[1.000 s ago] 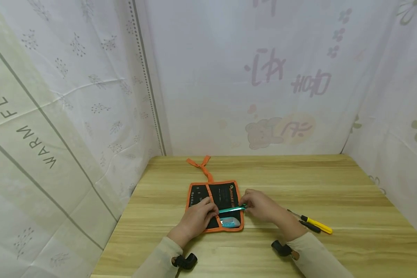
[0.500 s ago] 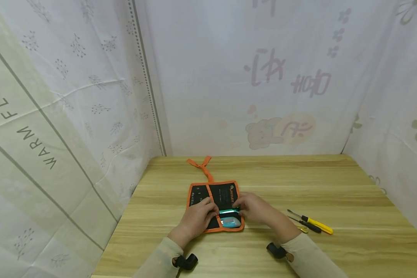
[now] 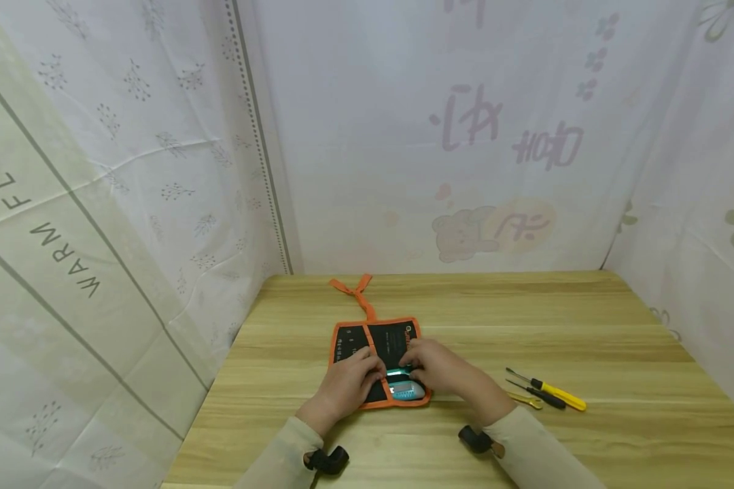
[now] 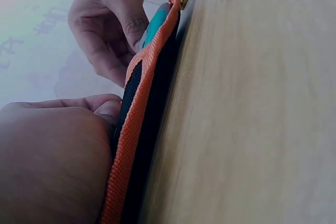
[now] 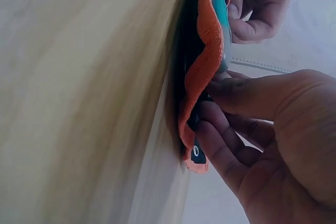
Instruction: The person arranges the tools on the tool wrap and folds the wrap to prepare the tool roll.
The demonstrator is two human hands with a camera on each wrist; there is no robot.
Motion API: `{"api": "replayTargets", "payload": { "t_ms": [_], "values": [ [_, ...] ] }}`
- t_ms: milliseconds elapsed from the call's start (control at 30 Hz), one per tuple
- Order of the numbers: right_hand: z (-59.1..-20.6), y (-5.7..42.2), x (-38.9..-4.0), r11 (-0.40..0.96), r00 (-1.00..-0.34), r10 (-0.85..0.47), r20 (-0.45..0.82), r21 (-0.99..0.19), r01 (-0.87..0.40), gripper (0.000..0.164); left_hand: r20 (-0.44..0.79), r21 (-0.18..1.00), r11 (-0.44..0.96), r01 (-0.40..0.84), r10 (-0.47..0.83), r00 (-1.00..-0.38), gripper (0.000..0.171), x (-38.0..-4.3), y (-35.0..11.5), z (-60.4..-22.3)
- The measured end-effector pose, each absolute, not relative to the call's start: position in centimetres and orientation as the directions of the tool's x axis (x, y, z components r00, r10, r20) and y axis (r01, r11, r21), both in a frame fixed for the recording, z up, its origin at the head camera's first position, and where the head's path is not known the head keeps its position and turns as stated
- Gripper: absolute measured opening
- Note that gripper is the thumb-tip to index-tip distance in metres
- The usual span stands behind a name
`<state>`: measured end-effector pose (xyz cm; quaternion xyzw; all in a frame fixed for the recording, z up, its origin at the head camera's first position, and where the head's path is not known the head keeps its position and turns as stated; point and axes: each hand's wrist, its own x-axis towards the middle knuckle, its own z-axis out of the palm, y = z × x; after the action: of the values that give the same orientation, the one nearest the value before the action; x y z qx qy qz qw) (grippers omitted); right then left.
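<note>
A black tool pouch (image 3: 396,337) with orange trim lies spread on the table. My left hand (image 3: 345,382) pinches the orange-edged pocket opening along its middle. At the pouch's right side, my right hand (image 3: 442,367) pinches the end of a slim teal tool (image 3: 396,372), whose other end runs under the left fingers into the pocket. The tool's exact kind is hidden by the fingers. Just nearer the front, a teal and grey utility knife (image 3: 407,390) sits in the pouch. In the right wrist view, the right thumb and fingers (image 5: 226,140) close in at the orange edge.
To the right of the right hand lie a yellow-handled screwdriver (image 3: 561,396), a black-handled one (image 3: 549,399) and a small yellow open-ended wrench (image 3: 531,401). The pouch's orange tie strap (image 3: 359,299) stretches toward the back edge. Patterned curtains (image 3: 367,136) surround the wooden table (image 3: 618,339).
My right hand has moved left, pushing the slim teal tool further into the pouch pocket; less of it shows. The yellow wrench has come into view from behind the right forearm. My left hand stays put.
</note>
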<state>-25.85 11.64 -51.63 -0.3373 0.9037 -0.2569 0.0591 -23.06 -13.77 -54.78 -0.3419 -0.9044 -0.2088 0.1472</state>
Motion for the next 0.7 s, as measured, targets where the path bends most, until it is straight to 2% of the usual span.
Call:
{"api": "replayTargets", "payload": {
  "t_ms": [433,700],
  "values": [
    [-51.62,11.17,-25.47,0.628,-0.752,-0.654,0.081,-0.496,-0.6,0.02,0.416,0.274,0.67,0.69,0.565,-0.713,0.01,-23.12,-13.74,-54.72],
    [-51.65,11.18,-25.33,0.632,-0.756,-0.651,0.066,-0.504,-0.589,0.019,0.378,0.301,0.677,0.672,0.562,-0.735,0.008,-23.16,-13.63,-54.87]
  ]
}}
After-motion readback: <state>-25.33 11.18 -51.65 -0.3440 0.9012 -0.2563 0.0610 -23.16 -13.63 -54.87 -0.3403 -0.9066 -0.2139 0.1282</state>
